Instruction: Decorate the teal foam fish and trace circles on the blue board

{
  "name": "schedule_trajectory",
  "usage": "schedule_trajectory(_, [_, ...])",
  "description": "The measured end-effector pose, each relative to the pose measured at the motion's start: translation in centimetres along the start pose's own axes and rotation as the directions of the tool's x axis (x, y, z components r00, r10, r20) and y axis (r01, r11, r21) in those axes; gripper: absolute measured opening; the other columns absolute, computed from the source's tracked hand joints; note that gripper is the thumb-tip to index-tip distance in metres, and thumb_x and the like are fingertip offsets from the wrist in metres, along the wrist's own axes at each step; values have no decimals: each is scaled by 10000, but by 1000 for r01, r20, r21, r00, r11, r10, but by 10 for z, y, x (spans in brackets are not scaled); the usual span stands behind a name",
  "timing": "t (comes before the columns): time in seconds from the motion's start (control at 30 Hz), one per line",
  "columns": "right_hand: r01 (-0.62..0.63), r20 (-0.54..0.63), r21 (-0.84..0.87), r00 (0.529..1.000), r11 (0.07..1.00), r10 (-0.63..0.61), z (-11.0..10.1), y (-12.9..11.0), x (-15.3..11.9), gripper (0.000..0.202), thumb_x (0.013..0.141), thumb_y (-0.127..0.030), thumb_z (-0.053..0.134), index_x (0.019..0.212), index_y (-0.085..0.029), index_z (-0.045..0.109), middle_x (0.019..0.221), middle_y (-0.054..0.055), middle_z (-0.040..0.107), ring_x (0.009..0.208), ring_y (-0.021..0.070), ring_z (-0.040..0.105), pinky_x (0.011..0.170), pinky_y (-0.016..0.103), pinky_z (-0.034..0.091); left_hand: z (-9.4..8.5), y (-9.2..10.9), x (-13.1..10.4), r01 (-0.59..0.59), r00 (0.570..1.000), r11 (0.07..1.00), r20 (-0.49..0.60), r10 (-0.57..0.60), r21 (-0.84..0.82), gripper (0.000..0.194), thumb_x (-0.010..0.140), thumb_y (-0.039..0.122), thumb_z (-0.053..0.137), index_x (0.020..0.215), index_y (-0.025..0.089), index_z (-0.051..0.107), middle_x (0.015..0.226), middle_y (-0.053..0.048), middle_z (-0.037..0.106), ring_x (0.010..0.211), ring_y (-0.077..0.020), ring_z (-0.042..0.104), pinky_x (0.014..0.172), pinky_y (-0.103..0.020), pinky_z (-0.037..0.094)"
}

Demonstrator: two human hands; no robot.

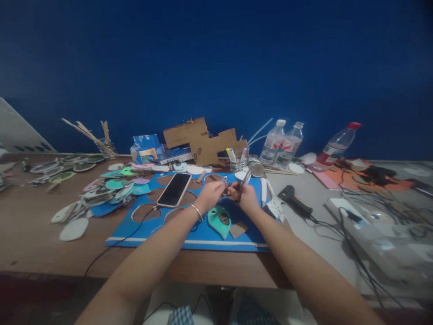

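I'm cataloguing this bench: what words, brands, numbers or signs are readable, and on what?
No text can be read with certainty.
Blue box: pale lettering, too small.
Brown cardboard: dark printed marks, too blurred.
Upright bottles: print too blurred.
Red-capped bottle: print too blurred.

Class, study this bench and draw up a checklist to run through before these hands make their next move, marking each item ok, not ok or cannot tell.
1. Right hand grips the dark tool: ok.
2. Left hand has a firm hold: cannot tell, fingertips blurred.
3. Teal bird-shaped piece lies on the blue board: ok.
4. Phone off the board: not ok, lies on it.
5. Glue gun off the board: ok.
6. Glue gun cool: cannot tell.
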State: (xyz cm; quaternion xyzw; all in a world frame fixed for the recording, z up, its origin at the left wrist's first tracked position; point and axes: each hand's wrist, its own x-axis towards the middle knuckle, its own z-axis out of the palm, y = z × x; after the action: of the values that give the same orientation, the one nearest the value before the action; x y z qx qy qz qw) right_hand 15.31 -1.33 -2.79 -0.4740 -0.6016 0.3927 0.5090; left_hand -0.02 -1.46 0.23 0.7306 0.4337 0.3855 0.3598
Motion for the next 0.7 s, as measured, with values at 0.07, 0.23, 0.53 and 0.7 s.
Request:
schedule_trajectory(0.07, [-19, -26, -10, 999, 1000, 19, -1, 1, 0, 274, 614, -415, 673, 663, -160, 584, 548, -3, 548, 488, 111, 469, 463, 228, 396, -1, 2, 0, -48, 999, 993, 14, 47, 108, 280, 792, 326, 456, 562, 170, 487, 556, 8, 479, 556, -120, 427, 534, -240, 323])
schedule_trajectory(0.23, [-59, -4, 31, 998, 998, 60, -2, 3, 2, 289, 611, -421, 677, 693, -151, 612, 547, 7, 560, 478, 121, 485, 445, 235, 399, -2, 3, 2, -179, 984, 941, 77, 164, 287, 253, 790, 292, 494, 562, 183, 483, 591, -3, 467, 614, -144, 428, 602, -261, 309])
schedule_trajectory(0.53, [-133, -2, 135, 991, 982, 135, -2, -1, 2, 323, 553, -417, 733, 686, -148, 615, 509, -2, 550, 443, 134, 514, 406, 242, 417, -5, 1, 2, -255, 967, 889, 126, 223, 380, 230, 819, 221, 474, 594, 181, 504, 640, -24, 498, 666, -164, 459, 640, -273, 329])
schedule_trajectory(0.7, [-86, 33, 207, 996, 975, 81, -1, 4, 2, 367, 558, -390, 740, 806, -142, 631, 605, 22, 611, 477, 130, 539, 430, 235, 425, -3, -5, 3, -257, 966, 867, 141, 217, 426, 183, 815, 169, 453, 681, 168, 578, 722, -53, 565, 732, -172, 498, 692, -278, 358])
